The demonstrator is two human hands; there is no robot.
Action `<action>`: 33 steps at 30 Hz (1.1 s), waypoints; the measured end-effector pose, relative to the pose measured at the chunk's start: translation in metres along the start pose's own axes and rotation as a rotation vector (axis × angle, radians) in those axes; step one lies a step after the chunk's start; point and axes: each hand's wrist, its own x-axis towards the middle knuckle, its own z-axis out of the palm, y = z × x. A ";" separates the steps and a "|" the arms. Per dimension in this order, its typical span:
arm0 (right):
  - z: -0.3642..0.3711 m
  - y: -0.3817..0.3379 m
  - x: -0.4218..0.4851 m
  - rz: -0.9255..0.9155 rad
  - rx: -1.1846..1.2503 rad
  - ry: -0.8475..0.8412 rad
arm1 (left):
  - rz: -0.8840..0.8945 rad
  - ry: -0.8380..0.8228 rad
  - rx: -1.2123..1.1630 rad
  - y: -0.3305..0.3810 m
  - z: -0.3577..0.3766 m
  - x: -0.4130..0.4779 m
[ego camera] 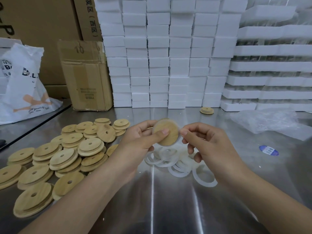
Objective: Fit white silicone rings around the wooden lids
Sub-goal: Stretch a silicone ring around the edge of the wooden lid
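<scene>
A steel table (168, 208) is backed by stacked foam blocks (158, 53), with a box (86, 76) and a bag (25, 85) at the far left and plastic wrap (270, 120) and a sticker (268, 150) at the right. Lids (64, 154) are heaped on the table's left, rings (179, 168) are piled in the middle under the hands, and a lone lid (206, 110) lies by the blocks. A lid (168, 134) is held above the rings by the left hand (138, 142), thumb pressed on its face and fingers curled behind, while a ring (178, 142) at its right edge is pinched between thumb and forefinger of the right hand (207, 144)
</scene>
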 end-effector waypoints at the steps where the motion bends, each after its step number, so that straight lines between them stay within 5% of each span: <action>1: -0.001 0.001 0.001 -0.029 -0.029 0.026 | 0.008 -0.014 0.007 0.000 -0.001 0.000; 24: 0.002 -0.003 -0.007 -0.433 -0.476 0.212 | 0.206 -0.126 -0.068 -0.011 -0.001 0.003; 33: 0.000 -0.002 0.004 -0.143 0.031 -0.031 | 0.002 -0.106 -0.280 -0.010 0.008 -0.003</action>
